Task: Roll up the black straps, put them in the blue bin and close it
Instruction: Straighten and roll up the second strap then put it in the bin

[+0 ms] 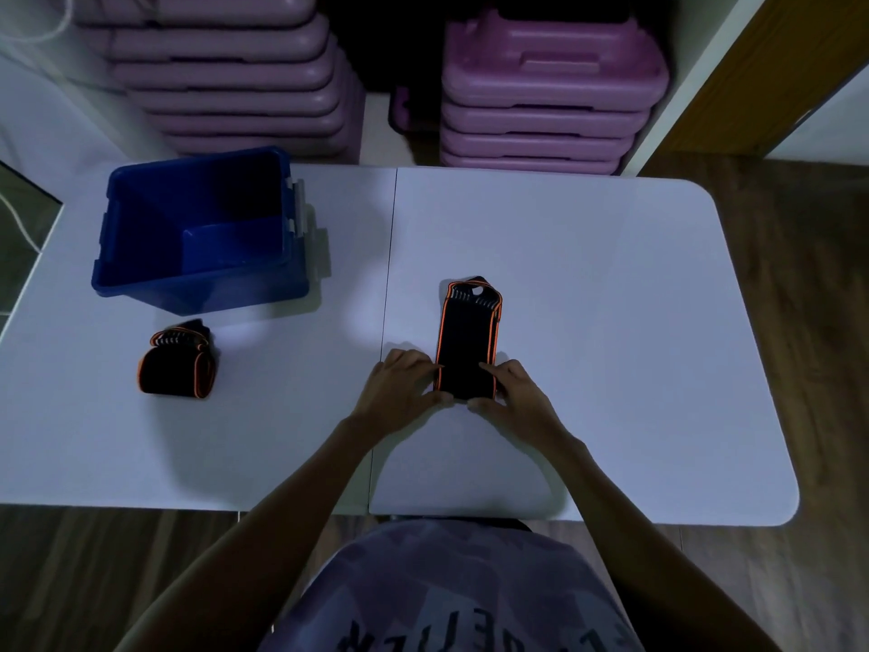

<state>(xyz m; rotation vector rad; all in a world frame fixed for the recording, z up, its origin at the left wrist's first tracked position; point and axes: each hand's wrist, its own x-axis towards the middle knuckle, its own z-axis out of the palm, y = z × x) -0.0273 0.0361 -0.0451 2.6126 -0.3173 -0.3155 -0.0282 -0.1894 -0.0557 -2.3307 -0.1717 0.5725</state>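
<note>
Blue bin (197,228) empty, unlidded. Rolled strap (176,364) waited near it. Left hand (404,383) and right hand (512,392), grips pinching flat strap (468,345), starting its roll.

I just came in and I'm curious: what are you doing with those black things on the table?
A person is rolling up black straps with orange edges. Both hands, the left hand and the right hand, hold the near end of a flat strap on the white table. Another rolled strap lies in front of the open blue bin, not in it yet. The part of the bin's inside that shows looks empty.
</note>
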